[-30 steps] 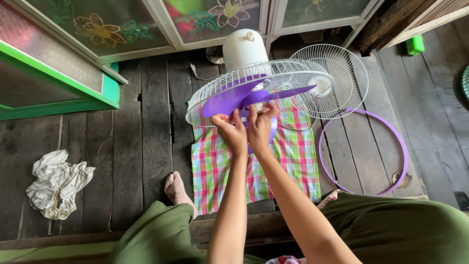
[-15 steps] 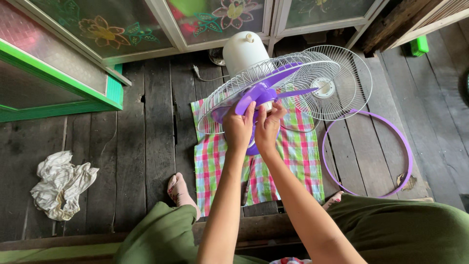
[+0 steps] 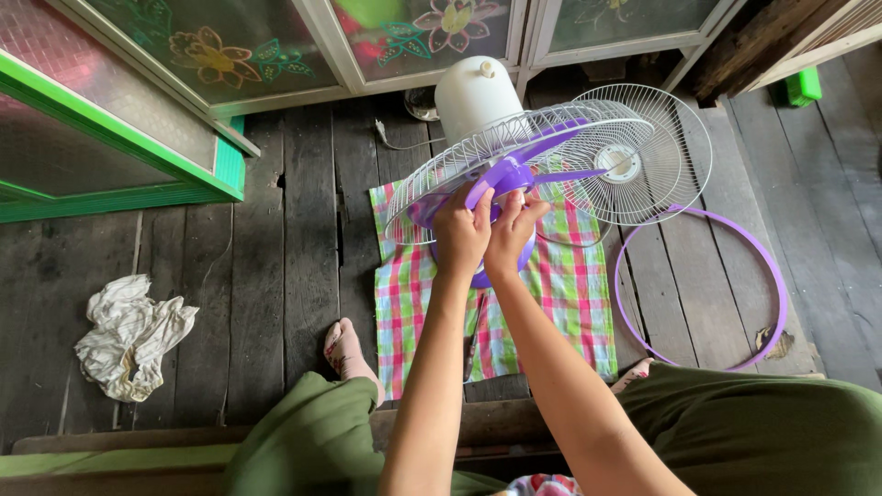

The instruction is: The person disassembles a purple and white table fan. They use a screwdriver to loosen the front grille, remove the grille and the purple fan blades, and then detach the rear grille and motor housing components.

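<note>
Over the checked cloth (image 3: 570, 294), your left hand (image 3: 462, 234) and right hand (image 3: 514, 230) both grip the purple blade (image 3: 514, 170) inside the white fan cage (image 3: 478, 156).

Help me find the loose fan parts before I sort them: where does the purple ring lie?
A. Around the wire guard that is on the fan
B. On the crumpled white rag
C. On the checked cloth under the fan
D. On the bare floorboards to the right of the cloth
D: the purple ring lies flat on the dark floorboards, right of the checked cloth, beside the detached wire guard.
</note>
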